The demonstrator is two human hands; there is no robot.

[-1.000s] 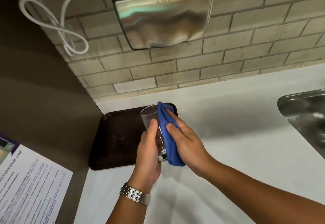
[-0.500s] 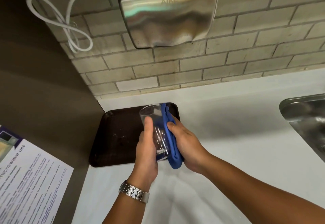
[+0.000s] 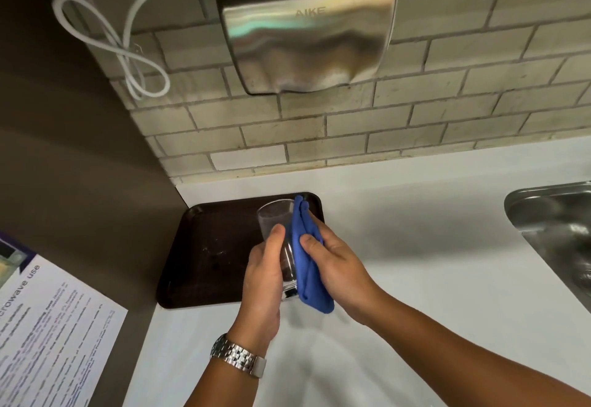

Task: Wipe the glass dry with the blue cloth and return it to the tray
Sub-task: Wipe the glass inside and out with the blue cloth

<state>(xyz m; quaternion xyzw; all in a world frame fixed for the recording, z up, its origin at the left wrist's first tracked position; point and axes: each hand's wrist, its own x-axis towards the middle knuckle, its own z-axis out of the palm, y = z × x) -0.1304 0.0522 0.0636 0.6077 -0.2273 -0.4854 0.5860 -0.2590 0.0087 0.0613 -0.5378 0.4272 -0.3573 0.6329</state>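
Note:
A clear drinking glass [image 3: 275,218] is held upright and slightly tilted above the right part of a dark brown tray [image 3: 204,246]. My left hand [image 3: 263,278] grips its left side, thumb up along the wall. A folded blue cloth [image 3: 308,266] is pressed flat against the glass's right side by my right hand [image 3: 335,266], fingers spread over the cloth. The base of the glass shows between the two hands. The tray lies in the back left corner of the white counter [image 3: 415,262].
A steel hand dryer [image 3: 307,29] hangs on the brick wall above, with a looped white cable [image 3: 134,54] to its left. A steel sink [image 3: 556,234] is at the right edge. A brown side wall with a printed notice [image 3: 48,336] bounds the left.
My right hand and the cloth slid down the glass's side, then back up a little. The left hand keeps its hold on the glass.

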